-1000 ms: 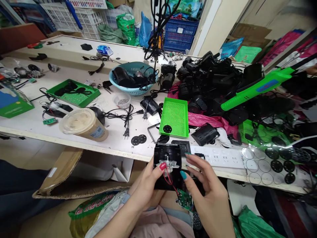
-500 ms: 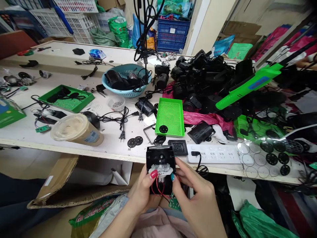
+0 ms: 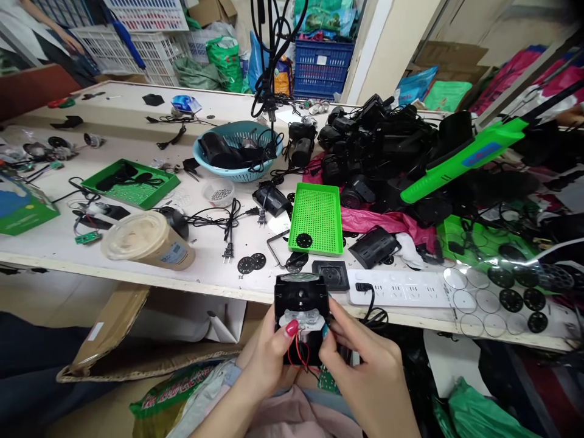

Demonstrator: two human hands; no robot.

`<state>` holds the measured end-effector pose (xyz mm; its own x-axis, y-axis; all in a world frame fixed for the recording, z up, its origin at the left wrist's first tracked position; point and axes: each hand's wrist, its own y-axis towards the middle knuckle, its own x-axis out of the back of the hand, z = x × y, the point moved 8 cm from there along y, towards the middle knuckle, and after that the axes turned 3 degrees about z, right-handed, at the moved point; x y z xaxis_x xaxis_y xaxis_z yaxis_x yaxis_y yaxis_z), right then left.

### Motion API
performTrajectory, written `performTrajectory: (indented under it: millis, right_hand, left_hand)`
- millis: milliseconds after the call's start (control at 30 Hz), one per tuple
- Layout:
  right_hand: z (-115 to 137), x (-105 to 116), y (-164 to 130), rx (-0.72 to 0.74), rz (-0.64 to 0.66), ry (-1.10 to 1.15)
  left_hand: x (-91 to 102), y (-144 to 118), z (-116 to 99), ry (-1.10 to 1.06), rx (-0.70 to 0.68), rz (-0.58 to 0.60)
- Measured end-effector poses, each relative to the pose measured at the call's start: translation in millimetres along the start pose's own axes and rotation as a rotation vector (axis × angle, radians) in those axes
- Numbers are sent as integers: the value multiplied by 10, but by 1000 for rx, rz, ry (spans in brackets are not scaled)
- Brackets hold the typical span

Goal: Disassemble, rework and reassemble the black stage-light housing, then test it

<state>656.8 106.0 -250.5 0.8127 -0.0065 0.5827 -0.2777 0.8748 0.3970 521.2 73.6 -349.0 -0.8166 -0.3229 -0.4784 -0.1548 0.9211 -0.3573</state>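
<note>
We grip a black housing [image 3: 302, 310] with both hands just below the surface [image 3: 55, 240] edge.
Just behind the housing: white power strip [image 3: 401, 288], black socket plate [image 3: 330, 275], green perforated tray [image 3: 316, 218]; toppled cup [image 3: 146, 239] off to its left. Left hand [image 3: 269, 356] and right hand [image 3: 365, 365] curl inward, fingers [image 3: 290, 329] pinching the clear part [image 3: 301, 318] on its face, red wires [image 3: 298, 353] dangling beneath.

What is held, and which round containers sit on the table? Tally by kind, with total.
Held black plastic housing with red wires: 1
Teal plastic basket: 1
Tan paper cup on its side: 1
Small clear bowl of screws: 1
Total: 4
</note>
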Motion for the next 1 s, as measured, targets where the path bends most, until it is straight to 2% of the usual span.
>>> performTrajectory:
  millis: [100,233,400,533,667,833,933,1000]
  right_hand:
    - [-17,7,-1,-16,-1,11]
    - [-66,-3,-7,-61,34,78]
    - [-128,-4,-12,-122,72,208]
    - [-117,10,-1,-122,63,176]
    - [-122,-6,-20,-115,45,123]
    - [-198,-8,-90,-168,108,113]
    - [-103,64,-112,-166,151,40]
    - [13,126,-103,-164,113,-29]
  left_hand:
    - [-12,15,-56,58,-56,25]
    - [-6,41,-47,82,-47,65]
    - [-55,52,22,26,-1,117]
    - [-138,49,-28,-32,-32,145]
    - [-188,32,20,-145,40,208]
    - [-55,39,198,-324,57,111]
    - [11,52,250,-361,16,28]
    - [33,45,255,-351,4,-16]
